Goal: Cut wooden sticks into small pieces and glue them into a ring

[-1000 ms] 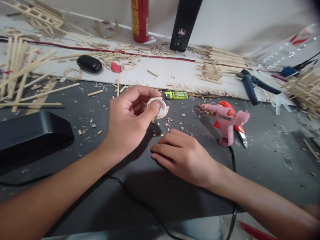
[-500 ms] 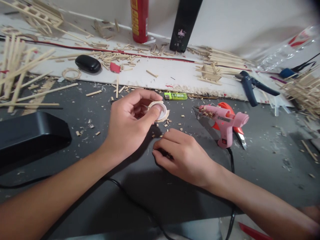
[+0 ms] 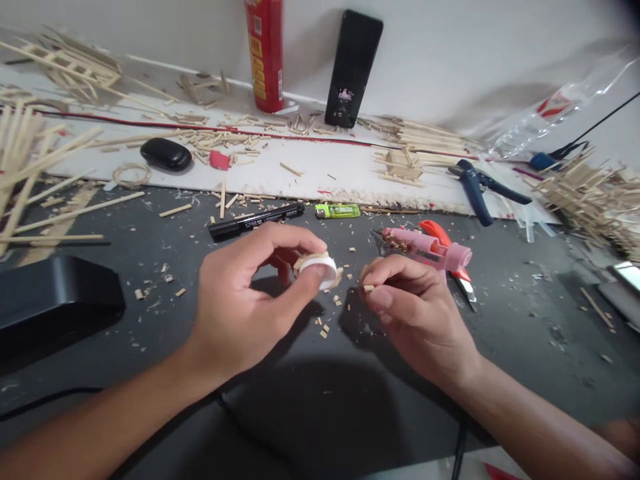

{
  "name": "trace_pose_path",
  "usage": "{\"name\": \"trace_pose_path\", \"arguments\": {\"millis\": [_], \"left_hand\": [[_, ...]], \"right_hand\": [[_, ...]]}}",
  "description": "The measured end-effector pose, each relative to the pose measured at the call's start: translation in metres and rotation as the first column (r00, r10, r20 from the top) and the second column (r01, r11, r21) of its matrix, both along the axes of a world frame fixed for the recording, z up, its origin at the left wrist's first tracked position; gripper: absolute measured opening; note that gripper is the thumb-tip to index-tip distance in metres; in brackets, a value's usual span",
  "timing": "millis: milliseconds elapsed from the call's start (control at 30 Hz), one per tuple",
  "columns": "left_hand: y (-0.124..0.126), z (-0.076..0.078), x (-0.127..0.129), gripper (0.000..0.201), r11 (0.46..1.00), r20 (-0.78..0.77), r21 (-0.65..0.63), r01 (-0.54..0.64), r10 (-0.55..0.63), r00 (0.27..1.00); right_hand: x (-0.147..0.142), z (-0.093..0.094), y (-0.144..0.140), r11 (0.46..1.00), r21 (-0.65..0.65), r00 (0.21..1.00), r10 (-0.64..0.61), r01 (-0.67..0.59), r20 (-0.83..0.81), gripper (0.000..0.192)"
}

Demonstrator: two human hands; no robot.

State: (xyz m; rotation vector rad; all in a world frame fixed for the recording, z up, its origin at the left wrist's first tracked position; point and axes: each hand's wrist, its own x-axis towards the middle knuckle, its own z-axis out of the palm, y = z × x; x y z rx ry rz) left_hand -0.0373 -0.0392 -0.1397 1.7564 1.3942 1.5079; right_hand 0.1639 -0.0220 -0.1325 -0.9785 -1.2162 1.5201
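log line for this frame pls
left hand: holds white ring | right hand: pinches wood chip | glue gun: lying behind right hand | marker: behind left hand

The dark bench (image 3: 310, 400) is strewn with wood chips. On it lie a black marker (image 3: 256, 221) at 12 o'clock, a green lighter (image 3: 337, 211) just beside it, a pink glue gun (image 3: 427, 245) at 2 o'clock, and a black case (image 3: 53, 300) at 9 o'clock. A white board (image 3: 320, 170) at the far edge carries blue pliers (image 3: 477, 187) and sticks.
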Motion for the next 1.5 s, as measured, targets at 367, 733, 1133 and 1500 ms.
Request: {"name": "trace_pose_path", "arguments": {"millis": [367,733,1133,1500], "left_hand": [[-0.011,0.0,0.006,0.023,0.997,-0.122,-0.014,0.079,-0.08,0.989],[-0.014,0.002,0.004,0.018,0.993,-0.133,-0.022,0.12,-0.122,0.984],[-0.014,0.002,0.005,0.013,0.996,-0.183,0.003,0.091,-0.089,0.979],[-0.015,0.002,0.004,0.012,0.994,-0.176,0.019,0.11,-0.105,0.979]], "right_hand": [[-0.007,-0.003,-0.005,0.989,-0.144,0.99,-0.001,-0.019,-0.142,0.01],[-0.007,-0.006,-0.013,0.951,-0.282,0.958,0.043,-0.126,-0.284,0.009],[-0.007,-0.006,-0.014,0.92,-0.347,0.939,0.056,-0.18,-0.341,0.009],[-0.004,-0.008,-0.014,0.916,-0.335,0.93,0.092,-0.22,-0.357,0.008]]}}
